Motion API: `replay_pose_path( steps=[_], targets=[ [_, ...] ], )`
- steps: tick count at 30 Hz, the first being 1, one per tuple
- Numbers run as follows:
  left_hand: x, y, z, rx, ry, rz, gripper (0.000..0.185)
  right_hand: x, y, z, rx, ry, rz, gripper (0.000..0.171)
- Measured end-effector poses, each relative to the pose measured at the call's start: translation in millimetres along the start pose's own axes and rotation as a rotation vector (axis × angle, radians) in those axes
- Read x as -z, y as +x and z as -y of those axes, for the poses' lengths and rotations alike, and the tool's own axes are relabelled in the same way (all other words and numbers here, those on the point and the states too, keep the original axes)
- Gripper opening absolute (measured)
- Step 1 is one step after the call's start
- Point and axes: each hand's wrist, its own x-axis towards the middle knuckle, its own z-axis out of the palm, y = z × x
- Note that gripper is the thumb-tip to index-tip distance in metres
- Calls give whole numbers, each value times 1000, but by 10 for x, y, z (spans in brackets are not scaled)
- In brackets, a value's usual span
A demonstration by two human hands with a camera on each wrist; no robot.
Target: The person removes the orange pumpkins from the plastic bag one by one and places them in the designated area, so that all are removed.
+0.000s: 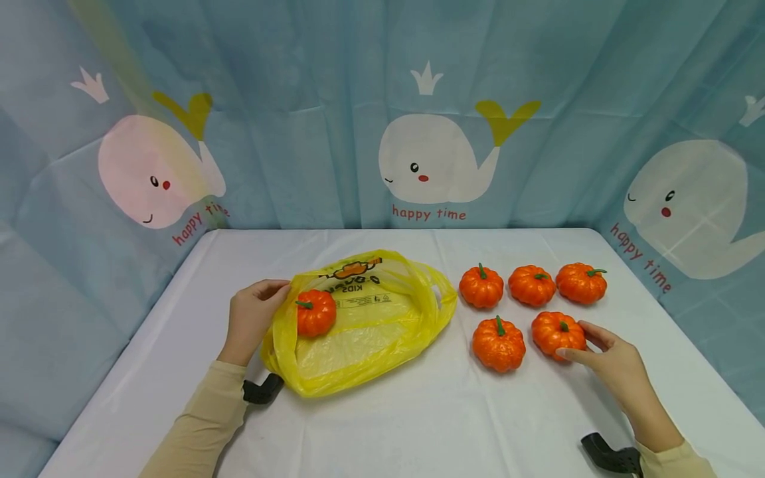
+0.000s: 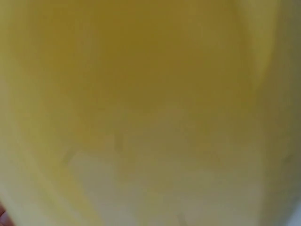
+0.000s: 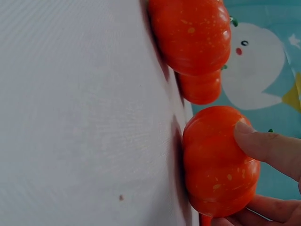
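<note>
On white table, ribbed orange pumpkin [image 1: 558, 334]

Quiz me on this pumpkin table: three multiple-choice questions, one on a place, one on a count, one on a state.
1. Where is the pumpkin nearest the left hand?
A. inside the yellow bag
B. under the table
C. on the curtain

2. How many pumpkins lie outside the bag?
A. two
B. five
C. eight

3. What is the right hand doing?
A. resting flat, far from everything
B. waving overhead
C. touching a front-row pumpkin

Answers:
1 A, it shows in the bag's mouth.
2 B, three behind, two in front.
3 C, its fingertips sit on it.
</note>
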Motion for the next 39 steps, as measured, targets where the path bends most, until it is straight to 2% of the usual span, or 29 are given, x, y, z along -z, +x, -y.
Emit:
replay_pose_path(
  steps=[6, 15, 20, 30, 35, 39],
  targets=[
    [-8, 9, 6, -16, 0, 2, 31, -4, 1, -40, 17, 11, -14, 93],
    [-9, -3, 7, -7, -3, 8, 30, -1, 12, -93, 27, -25, -23, 95],
    [-13, -6, 11, -2, -9, 5, 30, -12, 5, -109, 34, -5, -29, 97],
    [-2, 7, -6, 1, -10, 9, 31, -22, -9, -57, 50, -3, -39, 93],
    [-5, 7, 1, 3, -3, 9, 30, -42, -114, 33, 24, 17, -150, 89],
    [3, 4, 0, 4, 2, 7, 31, -68, -243, 197, 35, 119, -274, 84]
  ],
)
